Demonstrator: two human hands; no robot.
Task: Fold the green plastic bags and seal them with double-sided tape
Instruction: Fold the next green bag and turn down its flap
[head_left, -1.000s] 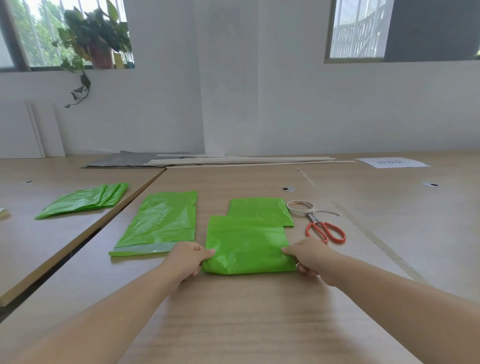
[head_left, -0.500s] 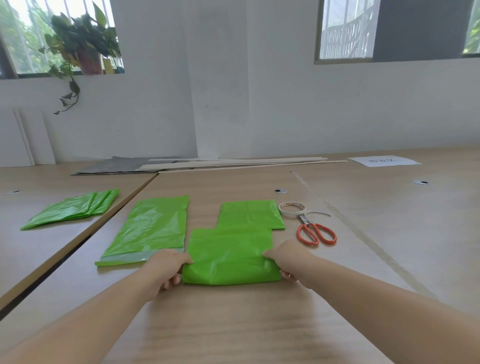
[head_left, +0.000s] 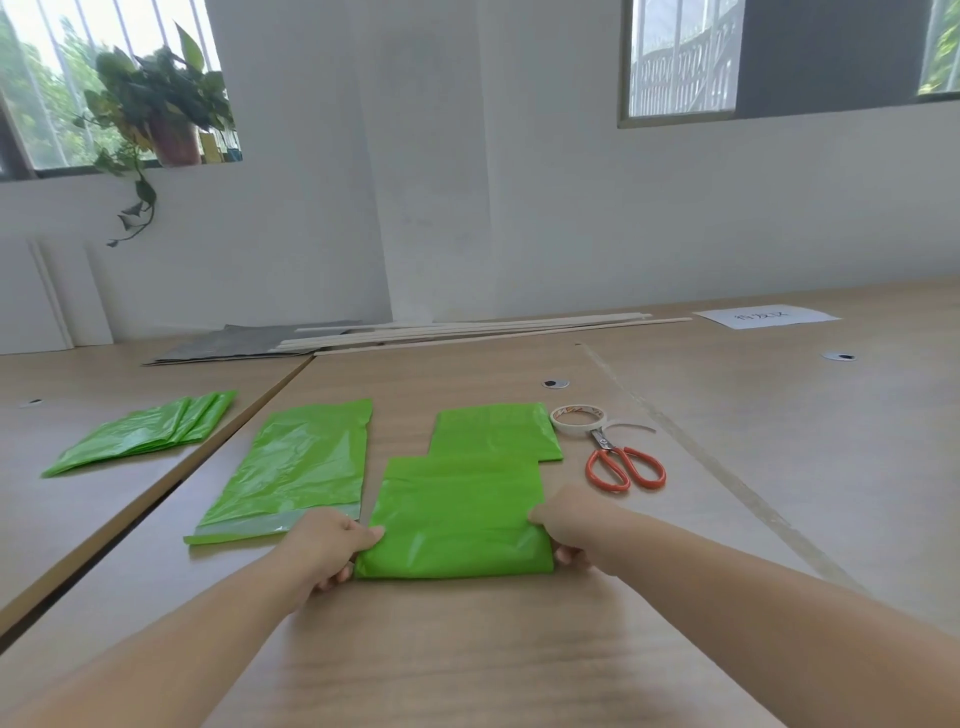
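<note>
Drawn a little nearer the person, the folded green bag (head_left: 457, 519) now barely overlaps a second folded bag (head_left: 493, 431) behind it on the table (head_left: 467, 649). The left hand (head_left: 327, 543) and right hand (head_left: 571, 525) pinch its side edges, thumbs on top. All bags lie flat, apparently empty. Sealing seems next: the tape roll (head_left: 577, 427) waits untouched beside the scissors (head_left: 602, 442).

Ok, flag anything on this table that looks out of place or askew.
Only one small thing: a loose curled white strip lies beside the tape roll, like a stray scrap. The held folded green bag looks flat and undamaged.
</note>
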